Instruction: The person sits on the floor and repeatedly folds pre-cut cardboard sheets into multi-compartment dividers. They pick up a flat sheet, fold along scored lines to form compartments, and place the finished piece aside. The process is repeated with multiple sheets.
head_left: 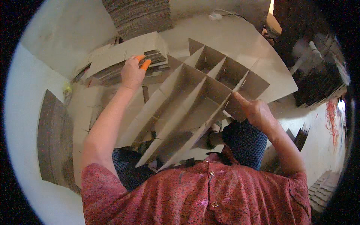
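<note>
The left hand of the person is over the stack of cardboard strips, which lies to the left on the pale bench. On this hand, 2 fingers wear orange covers; their tips are a little apart, and nothing can be seen between them. The right hand is at the cardboard grid, with its index finger stretched out and touching the upper edge; I cannot tell if the other fingers grip it, because their undersides are hidden. The grid stands with its cells open upward, partly over the bench and partly above the knees. Behind the strips is 1 taller cardboard pile, and near it a white cable.
</note>
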Demonstrator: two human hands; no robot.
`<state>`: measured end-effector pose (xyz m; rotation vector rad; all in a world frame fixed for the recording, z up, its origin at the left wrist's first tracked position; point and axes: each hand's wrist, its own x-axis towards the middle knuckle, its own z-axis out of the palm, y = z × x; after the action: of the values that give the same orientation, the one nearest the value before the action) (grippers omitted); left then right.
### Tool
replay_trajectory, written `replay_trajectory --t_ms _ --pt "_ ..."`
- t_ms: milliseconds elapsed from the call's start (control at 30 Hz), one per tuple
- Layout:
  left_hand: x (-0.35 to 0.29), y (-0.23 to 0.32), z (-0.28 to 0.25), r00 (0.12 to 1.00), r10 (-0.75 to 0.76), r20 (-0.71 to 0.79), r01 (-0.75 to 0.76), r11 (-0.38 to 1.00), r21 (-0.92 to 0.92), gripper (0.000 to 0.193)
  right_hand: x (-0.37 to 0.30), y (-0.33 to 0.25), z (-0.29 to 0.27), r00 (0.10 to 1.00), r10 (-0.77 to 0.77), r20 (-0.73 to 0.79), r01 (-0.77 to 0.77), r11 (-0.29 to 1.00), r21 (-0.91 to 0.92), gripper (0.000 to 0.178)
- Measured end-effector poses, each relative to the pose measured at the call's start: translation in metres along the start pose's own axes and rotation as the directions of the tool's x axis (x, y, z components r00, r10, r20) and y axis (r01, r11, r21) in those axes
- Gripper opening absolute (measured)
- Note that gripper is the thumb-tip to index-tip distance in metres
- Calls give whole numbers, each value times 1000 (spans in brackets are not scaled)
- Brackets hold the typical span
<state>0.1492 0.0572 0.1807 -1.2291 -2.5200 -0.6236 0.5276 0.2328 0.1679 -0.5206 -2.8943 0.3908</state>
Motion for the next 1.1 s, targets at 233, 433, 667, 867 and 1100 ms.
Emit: replay_trajectory --t_ms 233,433,667,867,1100 --pt "29 -71 20 926 222 -305 -82 908 410 38 11 21 17 988 -48 -148 58 996 65 52" --pt "62 -77 -5 998 -46 -48 48 998 38 23 9 10 4 960 212 -184 -212 977 22 48" --pt "50 -108 -23 988 -147 45 153 976 -156 27 17 -25 -2 786 -127 -605 209 976 66 41" --pt "9 -44 -42 896 80 -438 -226 929 -293 20 40 -65 1 940 196 -281 140 528 837 30" --pt "-97 98 -27 660 693 -290 -745 556 -367 33 45 -73 4 914 360 -187 167 87 982 27"
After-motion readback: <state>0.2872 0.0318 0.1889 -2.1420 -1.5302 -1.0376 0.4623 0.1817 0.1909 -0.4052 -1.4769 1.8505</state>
